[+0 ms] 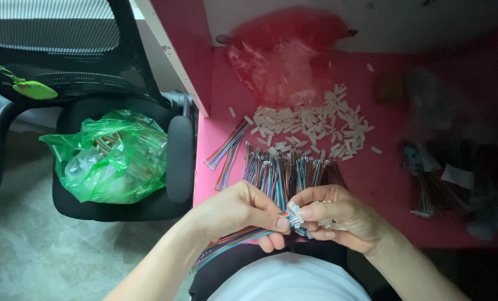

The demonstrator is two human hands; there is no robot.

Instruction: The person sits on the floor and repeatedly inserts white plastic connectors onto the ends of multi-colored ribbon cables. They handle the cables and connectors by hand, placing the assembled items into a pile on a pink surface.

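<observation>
Flat rainbow wire strip meets a small white plastic connector, held just above the near edge of the pink table.

Left to right: crinkled green plastic bag on a black mesh chair; left hand pinching the striped ribbon cable; right hand gripping the connector; beyond, loose wire bundles and chalky white connector pieces.

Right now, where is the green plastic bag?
In the head view, the green plastic bag lies at the left, on the black chair beside the pink table.

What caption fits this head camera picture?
Left hand and right hand press coloured wires into a white connector.
</observation>
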